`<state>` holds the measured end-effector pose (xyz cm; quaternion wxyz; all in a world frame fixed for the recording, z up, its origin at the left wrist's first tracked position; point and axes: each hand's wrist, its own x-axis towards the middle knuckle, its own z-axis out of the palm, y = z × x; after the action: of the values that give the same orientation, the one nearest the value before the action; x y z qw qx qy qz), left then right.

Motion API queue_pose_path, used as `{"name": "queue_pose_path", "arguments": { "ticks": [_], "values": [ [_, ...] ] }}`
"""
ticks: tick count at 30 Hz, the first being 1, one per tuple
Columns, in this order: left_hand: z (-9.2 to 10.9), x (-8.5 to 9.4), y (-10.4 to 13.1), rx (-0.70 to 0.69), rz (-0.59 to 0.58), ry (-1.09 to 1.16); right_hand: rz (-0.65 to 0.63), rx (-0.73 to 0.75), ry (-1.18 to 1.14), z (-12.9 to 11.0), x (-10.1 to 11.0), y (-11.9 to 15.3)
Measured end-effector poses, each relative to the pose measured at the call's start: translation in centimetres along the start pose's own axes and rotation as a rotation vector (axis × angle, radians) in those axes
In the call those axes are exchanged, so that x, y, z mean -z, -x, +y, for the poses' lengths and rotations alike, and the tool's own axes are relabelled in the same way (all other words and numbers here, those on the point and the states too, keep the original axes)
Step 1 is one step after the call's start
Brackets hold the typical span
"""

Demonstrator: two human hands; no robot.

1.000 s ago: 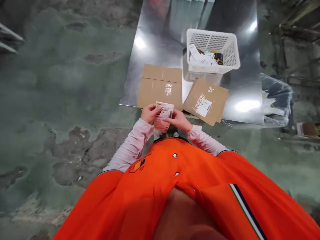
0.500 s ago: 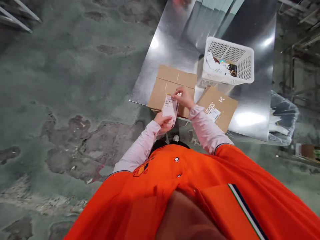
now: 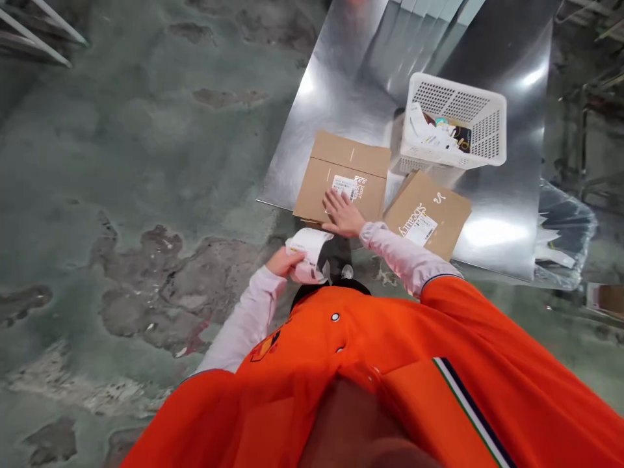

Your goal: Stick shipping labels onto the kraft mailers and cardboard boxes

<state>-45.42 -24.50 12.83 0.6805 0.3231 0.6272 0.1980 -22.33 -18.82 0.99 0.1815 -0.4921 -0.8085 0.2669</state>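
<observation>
Head view, looking down at a metal table (image 3: 336, 97) with a shiny top. The right hand (image 3: 342, 214) lies flat, fingers spread open, on a flattened cardboard box (image 3: 341, 179) at the table's near edge, toward its left side. The fingertips touch the lower edge of a white label (image 3: 345, 186) stuck on the box, beside white print. The left hand (image 3: 287, 262) is off the table, just below its near edge and close to the body, fingers closed around a strip of white backing paper (image 3: 309, 246) that curls up from the grip. A second cardboard box (image 3: 429, 214), also flat and carrying its own white label, lies at an angle just right of the first, its corner hanging over the near edge. Behind both, a white plastic basket (image 3: 482, 133) stands on the table, holding small packets and papers. A clear plastic bag (image 3: 560, 234) sits off the table's right edge. The person wears an orange vest over pale pink sleeves.
</observation>
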Motion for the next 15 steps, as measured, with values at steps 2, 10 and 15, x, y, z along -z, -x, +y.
{"name": "queue_pose_path", "arguments": {
  "ticks": [2,10,15],
  "values": [
    [3.4,-0.3,-2.4,-0.062,0.086,0.019,-0.040,0.204,-0.112,-1.3,-0.9,3.3],
    [9.8,-4.5,-14.5,-0.249,0.485,-0.596,0.479,-0.866,-0.233,2.3,-0.3,8.7],
    [9.8,-6.4,-14.3,-0.276,0.443,-0.559,0.467,-0.934,-0.372,3.1,0.1,8.1]
  ]
}}
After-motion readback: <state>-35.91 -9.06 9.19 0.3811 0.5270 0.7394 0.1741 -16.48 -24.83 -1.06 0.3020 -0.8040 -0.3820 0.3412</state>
